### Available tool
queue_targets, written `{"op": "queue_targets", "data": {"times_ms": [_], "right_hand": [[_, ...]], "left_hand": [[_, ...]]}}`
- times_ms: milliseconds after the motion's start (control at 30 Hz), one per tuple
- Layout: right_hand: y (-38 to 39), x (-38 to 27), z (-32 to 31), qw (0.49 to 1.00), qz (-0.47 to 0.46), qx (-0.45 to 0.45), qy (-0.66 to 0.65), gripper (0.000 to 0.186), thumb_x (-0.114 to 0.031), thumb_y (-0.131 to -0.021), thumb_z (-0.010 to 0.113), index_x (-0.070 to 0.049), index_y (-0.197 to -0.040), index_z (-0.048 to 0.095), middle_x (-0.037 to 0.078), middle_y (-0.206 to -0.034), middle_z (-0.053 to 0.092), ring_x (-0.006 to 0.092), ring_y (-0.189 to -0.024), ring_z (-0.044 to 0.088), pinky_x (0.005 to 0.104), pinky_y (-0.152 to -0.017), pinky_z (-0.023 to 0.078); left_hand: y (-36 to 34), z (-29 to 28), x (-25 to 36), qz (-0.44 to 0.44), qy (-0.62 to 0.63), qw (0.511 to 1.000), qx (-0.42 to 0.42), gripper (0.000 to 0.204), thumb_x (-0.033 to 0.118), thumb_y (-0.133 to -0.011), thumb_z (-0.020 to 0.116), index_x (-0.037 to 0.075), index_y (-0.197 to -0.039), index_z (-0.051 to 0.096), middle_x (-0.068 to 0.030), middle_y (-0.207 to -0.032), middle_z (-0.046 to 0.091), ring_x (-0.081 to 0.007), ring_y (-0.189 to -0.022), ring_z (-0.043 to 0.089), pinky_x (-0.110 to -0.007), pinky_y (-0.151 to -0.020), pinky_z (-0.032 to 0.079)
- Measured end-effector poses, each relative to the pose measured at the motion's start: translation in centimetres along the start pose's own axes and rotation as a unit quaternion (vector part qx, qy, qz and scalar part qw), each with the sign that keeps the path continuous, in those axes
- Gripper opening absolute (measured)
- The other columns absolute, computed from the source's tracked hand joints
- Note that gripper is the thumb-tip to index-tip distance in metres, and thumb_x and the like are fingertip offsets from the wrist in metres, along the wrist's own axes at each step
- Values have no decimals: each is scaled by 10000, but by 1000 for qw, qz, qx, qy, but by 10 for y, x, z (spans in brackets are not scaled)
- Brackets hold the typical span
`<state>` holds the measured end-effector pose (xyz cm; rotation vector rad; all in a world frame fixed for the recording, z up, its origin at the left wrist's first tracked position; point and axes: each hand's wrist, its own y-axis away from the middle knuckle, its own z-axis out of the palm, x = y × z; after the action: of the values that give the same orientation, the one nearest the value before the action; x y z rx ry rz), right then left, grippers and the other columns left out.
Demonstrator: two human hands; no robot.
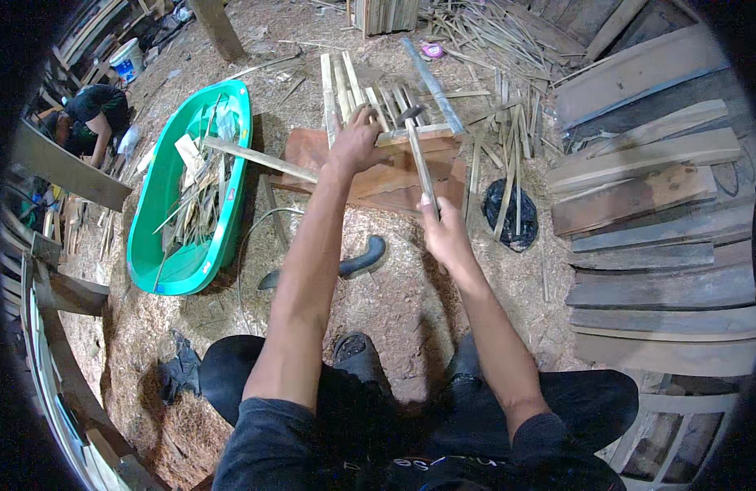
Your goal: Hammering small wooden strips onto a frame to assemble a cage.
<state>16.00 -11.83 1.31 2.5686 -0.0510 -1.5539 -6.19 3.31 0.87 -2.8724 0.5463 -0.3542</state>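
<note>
My right hand (446, 233) is closed round the handle of a hammer (420, 155), whose dark head is over the far edge of a low reddish-brown wooden bench (370, 192). My left hand (357, 143) is at the same edge, left of the hammer head, with its fingers bent downward over narrow wooden slats (343, 86). What its fingertips pinch, if anything, is hidden. The pale slats lie side by side and point away from me. A longer strip of wood (259, 158) reaches from the bench's left side to a green tub.
The green plastic tub (141, 245) on the left holds wood scraps. A dark curved object (363, 256) lies before my feet. Right of the bench are a black plastic bag (517, 225) and loose sticks; planks (664, 286) line the far right. Another person (96, 119) crouches at upper left.
</note>
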Motion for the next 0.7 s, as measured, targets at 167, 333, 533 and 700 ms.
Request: {"op": "queue_targets", "data": {"times_ms": [167, 333, 533, 700], "right_hand": [[6, -15, -19, 995, -57, 50, 61, 389, -358, -1034, 459, 14, -1035, 574, 264, -821, 628, 441, -822, 644, 496, -732, 488], [11, -58, -34, 997, -41, 47, 45, 405, -367, -1046, 442, 17, -1036, 572, 265, -819, 628, 438, -805, 644, 490, -724, 486], [-3, -30, -35, 985, -122, 72, 100, 403, -347, -1055, 436, 16, -941, 566, 164, -685, 599, 354, -629, 609, 473, -606, 463], [-3, -53, -52, 979, -145, 130, 63, 404, -343, -1067, 389, -21, -926, 589, 60, -598, 550, 192, -516, 553, 373, -476, 424]], "left_hand": [[7, -25, 35, -291, 10, 956, -29, 1404, 697, -472, 871, 52, -1535, 216, -234, -1603, 182, -424, -1473, 203, -726, -1069, 291], [12, -27, 27, -286, 56, 956, -43, 1427, 685, -462, 885, 41, -1536, 202, -258, -1600, 161, -458, -1461, 215, -599, -1104, 372], [12, -31, 30, -280, 34, 958, -51, 1425, 680, -470, 885, 50, -1549, 201, -257, -1606, 153, -465, -1456, 222, -535, -1101, 409], [11, -28, 26, -282, 29, 957, -53, 1419, 657, -478, 896, 57, -1553, 189, -251, -1607, 155, -474, -1454, 217, -538, -1096, 414]]}}
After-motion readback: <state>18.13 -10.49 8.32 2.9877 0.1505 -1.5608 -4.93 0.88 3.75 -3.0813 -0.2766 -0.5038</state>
